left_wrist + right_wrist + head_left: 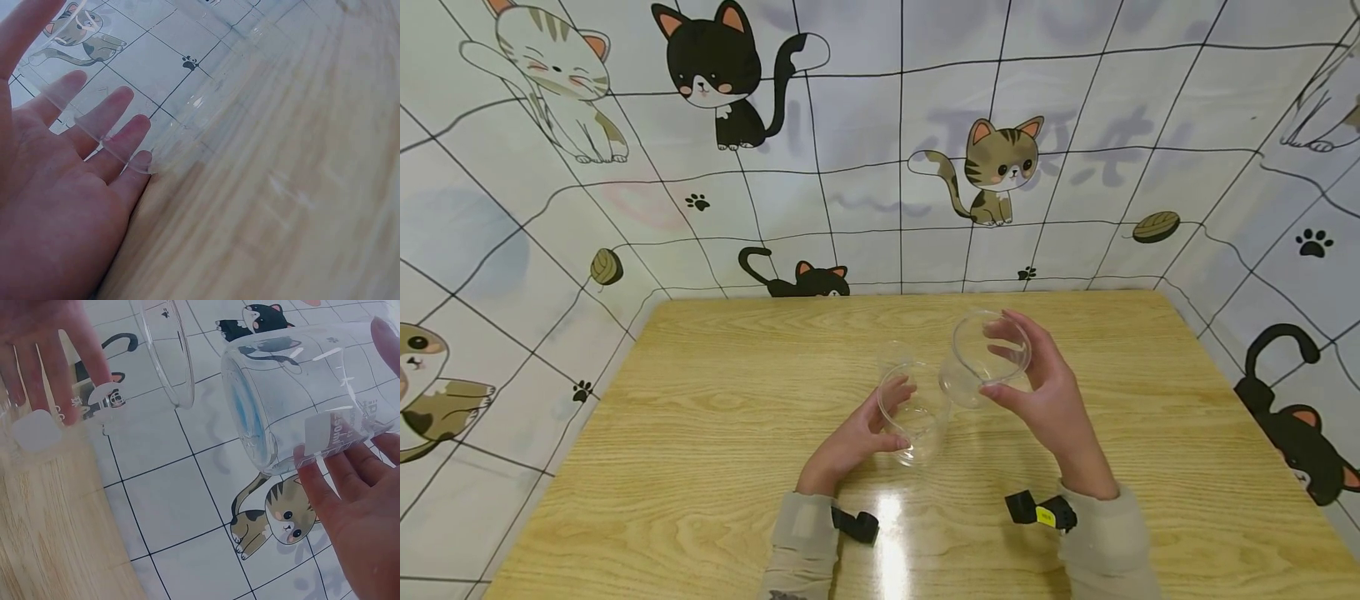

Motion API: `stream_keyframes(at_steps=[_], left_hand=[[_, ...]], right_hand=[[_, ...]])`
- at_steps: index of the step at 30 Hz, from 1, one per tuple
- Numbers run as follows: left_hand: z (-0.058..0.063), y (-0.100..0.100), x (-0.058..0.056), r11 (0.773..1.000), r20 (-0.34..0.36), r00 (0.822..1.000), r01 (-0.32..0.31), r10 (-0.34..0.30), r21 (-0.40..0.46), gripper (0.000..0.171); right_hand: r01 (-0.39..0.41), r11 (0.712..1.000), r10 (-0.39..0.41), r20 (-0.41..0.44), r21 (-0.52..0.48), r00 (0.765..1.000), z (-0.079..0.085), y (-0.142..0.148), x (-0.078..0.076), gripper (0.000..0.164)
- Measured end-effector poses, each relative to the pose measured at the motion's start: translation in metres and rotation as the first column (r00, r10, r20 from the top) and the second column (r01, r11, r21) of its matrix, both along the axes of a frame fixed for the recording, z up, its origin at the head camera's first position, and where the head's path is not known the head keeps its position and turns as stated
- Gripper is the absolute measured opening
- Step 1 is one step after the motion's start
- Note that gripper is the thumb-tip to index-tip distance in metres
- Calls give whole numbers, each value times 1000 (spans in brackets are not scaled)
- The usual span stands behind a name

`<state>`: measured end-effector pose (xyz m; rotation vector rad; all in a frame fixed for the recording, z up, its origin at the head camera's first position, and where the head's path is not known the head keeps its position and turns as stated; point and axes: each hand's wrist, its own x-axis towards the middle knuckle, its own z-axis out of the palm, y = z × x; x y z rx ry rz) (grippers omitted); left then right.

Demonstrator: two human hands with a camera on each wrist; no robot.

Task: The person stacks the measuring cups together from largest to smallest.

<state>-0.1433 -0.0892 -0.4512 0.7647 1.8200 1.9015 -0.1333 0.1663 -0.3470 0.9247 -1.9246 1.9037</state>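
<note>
Two clear plastic cups are in my hands over the middle of the wooden table. My left hand (853,440) holds one clear cup (923,427) low at the table, thumb at the near side and fingers behind its wall. A little higher and to the right, my right hand (1051,402) grips the other clear cup (962,382), which is tilted. In the right wrist view, pale printing shows on this tilted cup (294,381), and its base points toward the left hand's cup. White printed marks also show on the left cup (37,430).
The wooden table (737,400) meets a cloth backdrop (865,183) printed with cats and grid lines at its far edge. More of this cloth rises at both sides. A faint clear curved edge shows just behind the left cup. Black straps (855,527) circle both wrists.
</note>
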Motion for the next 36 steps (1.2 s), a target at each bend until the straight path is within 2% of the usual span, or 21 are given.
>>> stream_keyframes(at_steps=[11, 27, 36], left_hand=[[0, 0, 0, 1000, 7, 1000, 7, -7, 17, 83], [1, 0, 0, 1000, 22, 1000, -12, 12, -1, 85], [0, 0, 0, 1000, 21, 999, -28, 29, -8, 84]], right_hand=[[-48, 997, 48, 0, -61, 999, 7, -9, 5, 84], [-32, 999, 33, 34, -22, 999, 6, -18, 7, 84], [-44, 999, 44, 52, 4, 998, -4, -20, 4, 83]])
